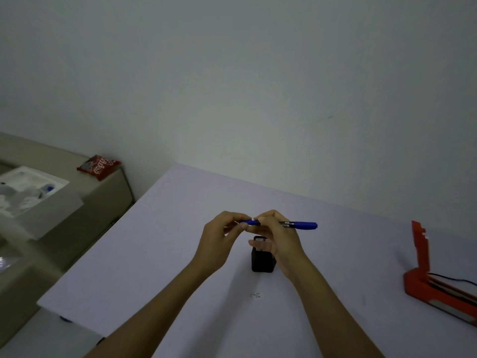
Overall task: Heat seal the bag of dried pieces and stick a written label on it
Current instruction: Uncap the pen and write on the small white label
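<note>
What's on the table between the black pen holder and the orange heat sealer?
Nothing: in the head view the table is bare between the black pen holder and the orange heat sealer.

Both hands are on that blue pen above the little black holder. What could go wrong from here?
1. The blue pen is held right over the black mesh holder; the right hand could knock the holder over.
2. If the left hand is pulling a cap off, a sudden release might mark the white table or the fingers.
3. The small label lies loose between the forearms, so a sleeve-less arm sweep could shift it.
</note>
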